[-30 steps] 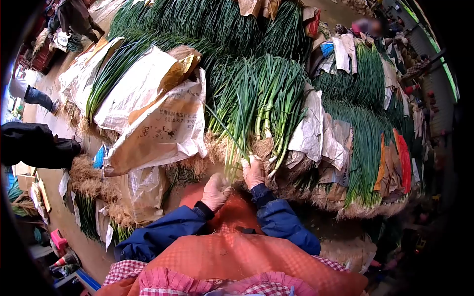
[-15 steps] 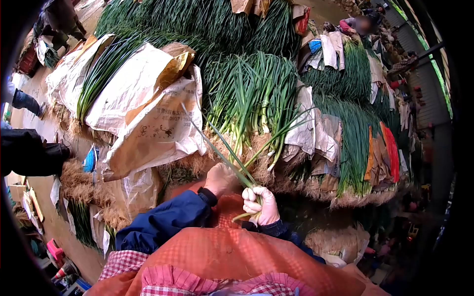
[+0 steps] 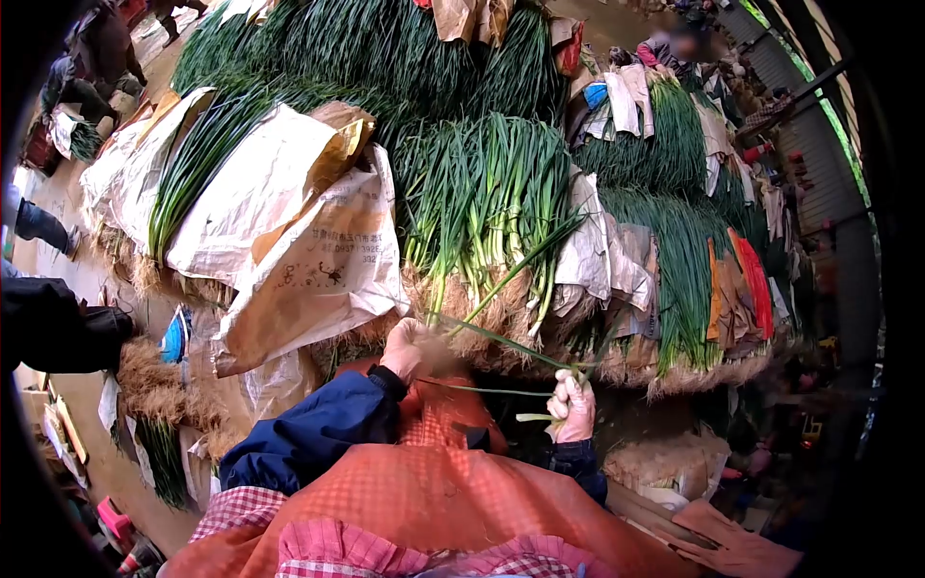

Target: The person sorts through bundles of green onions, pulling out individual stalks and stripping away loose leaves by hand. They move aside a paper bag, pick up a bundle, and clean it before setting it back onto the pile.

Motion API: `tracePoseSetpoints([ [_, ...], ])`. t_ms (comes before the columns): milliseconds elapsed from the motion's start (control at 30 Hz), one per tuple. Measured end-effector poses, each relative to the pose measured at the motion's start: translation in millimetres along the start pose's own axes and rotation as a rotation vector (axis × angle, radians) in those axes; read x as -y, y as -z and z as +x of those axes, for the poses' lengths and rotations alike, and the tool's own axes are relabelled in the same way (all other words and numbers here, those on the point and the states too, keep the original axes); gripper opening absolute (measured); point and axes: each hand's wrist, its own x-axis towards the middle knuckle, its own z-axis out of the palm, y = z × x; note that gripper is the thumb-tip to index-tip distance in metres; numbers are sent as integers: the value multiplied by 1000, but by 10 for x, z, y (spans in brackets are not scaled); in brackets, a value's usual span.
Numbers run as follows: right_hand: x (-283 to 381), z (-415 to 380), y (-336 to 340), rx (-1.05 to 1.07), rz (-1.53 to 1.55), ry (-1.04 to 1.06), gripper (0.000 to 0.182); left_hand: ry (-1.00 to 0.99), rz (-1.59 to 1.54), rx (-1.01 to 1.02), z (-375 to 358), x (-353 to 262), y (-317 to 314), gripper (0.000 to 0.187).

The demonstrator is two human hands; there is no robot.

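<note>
My left hand [image 3: 407, 350] is closed at the front edge of the pile, with a brown, blurred tuft of roots beside its fingers. A green onion stalk [image 3: 496, 287] slants up and right from this hand over the pile. Lower right, my right hand [image 3: 575, 407] is closed around a thin green onion [image 3: 535, 417], its pale end sticking out to the left. Long, thin green leaves [image 3: 511, 344] stretch between the two hands. Just ahead lies a thick row of green onions [image 3: 491, 197], leaves away from me and roots towards me.
Paper sacking [image 3: 318, 255] covers bundles on the left. More onion rows [image 3: 665, 279] with sacking stand at the right. A root-ended bundle [image 3: 670, 462] lies low right. A person [image 3: 674, 48] sits at the far right; a dark sleeve [image 3: 58, 323] shows at left.
My right hand has moved right and slightly down, away from my left hand, drawing the thin leaves out sideways. My left hand has shifted a little left. The view has turned slightly.
</note>
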Motion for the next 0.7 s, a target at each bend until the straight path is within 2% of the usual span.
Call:
tracePoseSetpoints([
  [33, -140, -89, 487, -174, -350, -117, 28, 248, -192, 151, -19, -166, 41, 20],
  [67, -315, -195, 872, -352, -698, -232, 34, 117, -60, 90, -56, -125, 37, 20],
  [100, -491, -279, 1102, -297, -1078, -194, 41, -4, 82, 13, -94, -85, 34, 23],
  [133, -661, -272, 1273, -221, -1454, -144, 48, -20, 89, 69, -147, -92, -73, 27],
  [167, -697, -251, 1092, -133, -1821, -91, 56, 99, 11, 135, -134, -150, -71, 28],
  [200, -835, -108, 893, -74, -1213, -91, 55, 247, -69, 187, -193, -141, -34, 28],
  [233, -756, 105, 174, -49, -603, -77, 54, 374, -271, 417, -242, -174, -191, 27],
  [300, -599, 413, -809, 111, -252, -117, 47, 387, -153, 351, -216, 0, -233, 24],
  [333, -944, 796, -715, 381, -30, -249, 43, 385, -87, 314, -247, 55, -185, 23],
  [367, -690, 784, -1118, 385, -52, -359, 31, 254, 46, 354, -230, 198, 97, 22],
  [400, -845, 893, -1149, 224, -305, -282, 21, 316, -144, 262, -297, 124, -106, 21],
  [467, -1326, 1223, -896, 131, -835, 417, 16, 390, -222, 498, -273, 76, -73, 20],
  [500, -1357, 1241, -834, 105, -926, 476, 13, 235, 253, 214, -390, 99, -182, 18],
  [567, -1087, 1005, -962, 18, -1373, 421, 15, -129, 919, 322, -272, 126, -166, 13],
  [600, -1000, 873, -1004, -50, -1593, 394, 17, 99, 508, 45, -266, 196, -166, 12],
  [633, -1224, 952, -825, -156, -1706, 414, 20, 104, 442, -23, -262, 217, -272, 14],
  [667, -1234, 962, -794, -139, -1699, 451, 18, 168, 542, -11, -311, 177, -340, 15],
  [700, -1262, 947, -762, -128, -1632, 533, 20, 108, 588, 18, -349, 208, -347, 16],
])
